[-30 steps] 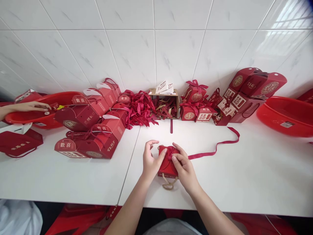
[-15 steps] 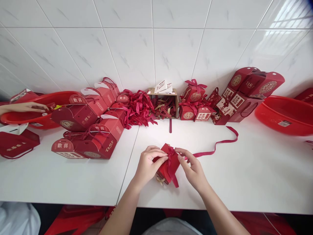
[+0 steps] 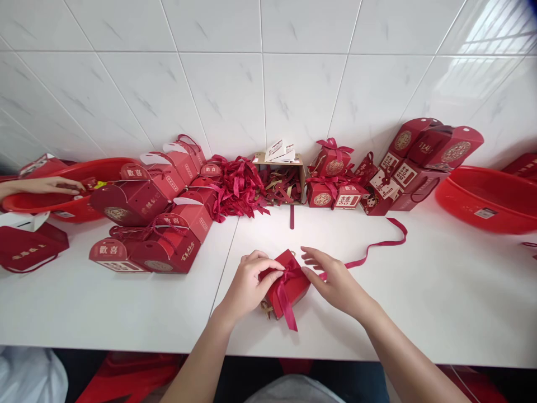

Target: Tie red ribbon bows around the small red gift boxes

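Note:
A small red gift box (image 3: 301, 290) rests on the white table in front of me. Dark red ribbon (image 3: 286, 305) is wound over its top, with one tail draped down the near side. My left hand (image 3: 250, 280) pinches the ribbon near the top centre, its fingers along the box's left side. At the right edge of the box, my right hand (image 3: 335, 280) has its fingers spread and its thumb close to the ribbon. A long ribbon tail (image 3: 373, 246) trails from beneath that hand toward the back right. Gold-coloured cord pokes out at the box's lower left.
Folded red boxes (image 3: 168, 240) are stacked on the left. Behind lie a ribbon pile (image 3: 241, 187) and a carton (image 3: 279, 159); bow-tied boxes (image 3: 334, 165) stand beside it. Red basins (image 3: 482, 215) flank the table. Another person's hand (image 3: 50, 184) reaches into the left basin.
The box has turned slightly, and its front ribbon tail has swung left. My right hand has shifted a little right, its fingers spreading. My left hand keeps its pinch.

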{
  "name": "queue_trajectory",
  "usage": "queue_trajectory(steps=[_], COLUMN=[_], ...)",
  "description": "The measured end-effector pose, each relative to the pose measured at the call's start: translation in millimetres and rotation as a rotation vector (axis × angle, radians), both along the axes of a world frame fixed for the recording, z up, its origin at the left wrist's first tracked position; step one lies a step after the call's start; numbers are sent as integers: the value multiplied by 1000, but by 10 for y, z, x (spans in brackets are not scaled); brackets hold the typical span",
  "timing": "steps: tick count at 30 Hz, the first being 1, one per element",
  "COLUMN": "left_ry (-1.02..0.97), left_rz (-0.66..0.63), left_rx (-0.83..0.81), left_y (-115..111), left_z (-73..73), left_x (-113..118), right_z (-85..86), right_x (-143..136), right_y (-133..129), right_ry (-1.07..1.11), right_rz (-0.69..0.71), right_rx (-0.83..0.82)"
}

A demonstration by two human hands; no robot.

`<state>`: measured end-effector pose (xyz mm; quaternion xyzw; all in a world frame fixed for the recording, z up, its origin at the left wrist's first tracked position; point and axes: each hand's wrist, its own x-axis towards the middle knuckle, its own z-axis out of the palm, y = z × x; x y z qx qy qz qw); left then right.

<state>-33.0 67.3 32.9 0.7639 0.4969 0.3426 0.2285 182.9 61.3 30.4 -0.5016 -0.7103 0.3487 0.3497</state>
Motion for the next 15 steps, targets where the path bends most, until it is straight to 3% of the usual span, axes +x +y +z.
queue_trajectory(steps=[4, 9, 15], left_ry=[-8, -10, -56], left_rz=[-12, -10, -58], left_rx=[-28, -84, -131], left_y=[11, 19, 44], left_z=[-32, -59, -60], left_x=[-19, -4, -27], right_z=[-60, 16, 261], right_x=[-15, 15, 84], right_y=[61, 13, -96], right_ry=[30, 28, -66], right_rz=[60, -43, 192], right_rx=[-166, -91, -204])
